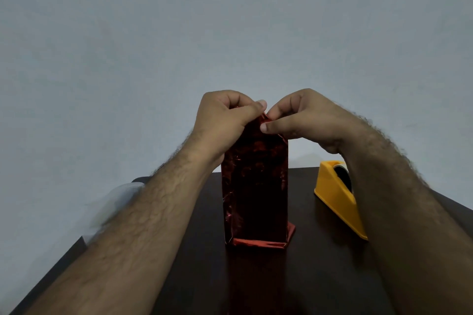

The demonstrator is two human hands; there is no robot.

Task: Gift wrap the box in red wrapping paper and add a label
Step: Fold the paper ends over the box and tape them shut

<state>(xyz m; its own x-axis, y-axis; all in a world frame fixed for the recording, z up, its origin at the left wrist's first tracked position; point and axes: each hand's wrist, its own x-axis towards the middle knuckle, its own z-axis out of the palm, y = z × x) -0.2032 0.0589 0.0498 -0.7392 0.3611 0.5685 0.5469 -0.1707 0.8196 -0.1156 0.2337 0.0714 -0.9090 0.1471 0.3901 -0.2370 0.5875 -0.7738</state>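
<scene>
Pinching red wrapping paper [256, 174] atop box: left hand [225, 117], right hand [302, 117].

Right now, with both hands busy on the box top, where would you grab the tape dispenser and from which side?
Probably grip the tape dispenser across its two flat yellow side walls near the tall back end, coming down from above. It sits upright on the table, to the right of the wrapped box, and its sloped front offers less to hold. The right hand is nearest, though its forearm hides part of the dispenser.
</scene>
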